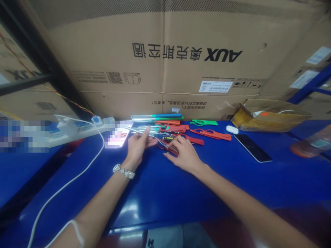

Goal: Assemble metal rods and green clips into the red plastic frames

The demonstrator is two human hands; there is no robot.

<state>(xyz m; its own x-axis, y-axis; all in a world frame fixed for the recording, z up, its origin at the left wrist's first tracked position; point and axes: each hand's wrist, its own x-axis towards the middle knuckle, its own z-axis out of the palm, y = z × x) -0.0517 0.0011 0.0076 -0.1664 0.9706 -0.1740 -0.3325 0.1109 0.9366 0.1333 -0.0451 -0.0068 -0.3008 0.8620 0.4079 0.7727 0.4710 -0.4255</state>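
Observation:
My left hand (137,148), a watch on its wrist, pinches a thin metal lighter tube (133,130) between thumb and fingers. My right hand (187,155) closes around a red lighter casing (173,149) just right of it; the fingers hide part of the casing. Behind the hands lie several long-nosed lighters with metal tubes, among them a blue one (169,115), an orange one (167,122) and a red one (178,128). A small yellow-and-black piece (168,138) shows between my hands. Loose casing halves, one green (207,122) and one red (213,134), lie to the right.
A lit phone (119,136) and a power strip (89,131) with a white cable (77,177) are at left. At right lie a dark phone (253,148), a white earbud case (232,130), an open yellow bag (271,120) and a bottle (312,143). A large cardboard box (165,69) stands behind.

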